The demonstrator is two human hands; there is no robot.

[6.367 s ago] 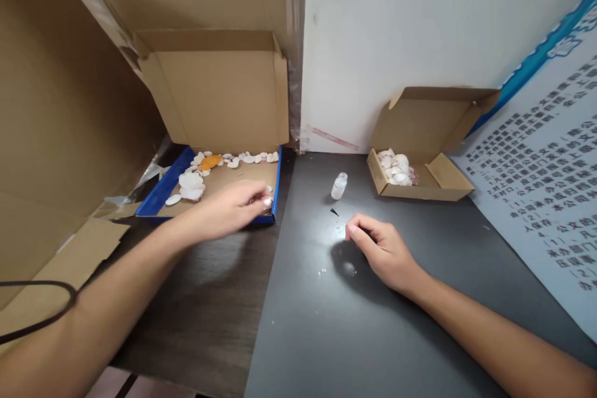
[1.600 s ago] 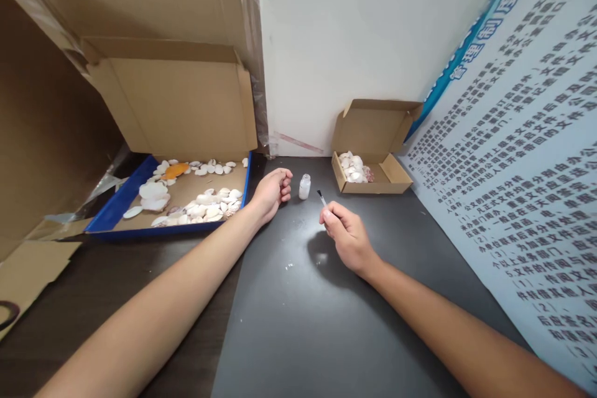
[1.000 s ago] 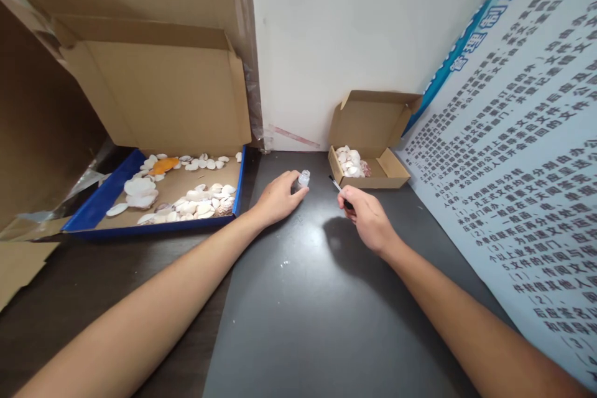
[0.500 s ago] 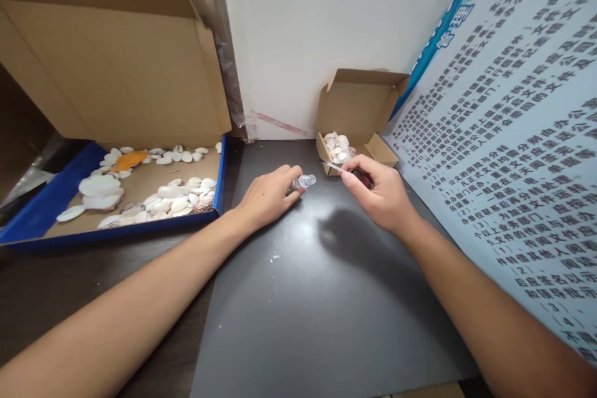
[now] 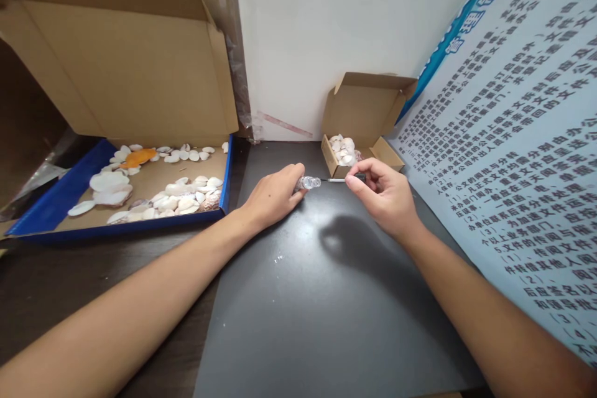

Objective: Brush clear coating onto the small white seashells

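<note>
My left hand (image 5: 274, 196) is closed around a small clear bottle (image 5: 308, 183), which it holds tilted on its side with the neck pointing right. My right hand (image 5: 383, 193) pinches the black cap of a thin brush (image 5: 342, 180). The brush tip points left and sits at the bottle's mouth. Both hands are low over the dark grey table (image 5: 321, 311), just in front of a small open cardboard box (image 5: 363, 127) that holds several white shells (image 5: 342, 148).
A larger open cardboard box with a blue rim (image 5: 69, 193) lies at the left, with several white shells and one orange shell (image 5: 138, 157) in it. A white wall stands behind. A printed poster (image 5: 513, 137) leans along the right side.
My left hand came away from the big box and took hold of the bottle, tipping it sideways. My right hand lifted the brush and brought its tip to the bottle's mouth.
</note>
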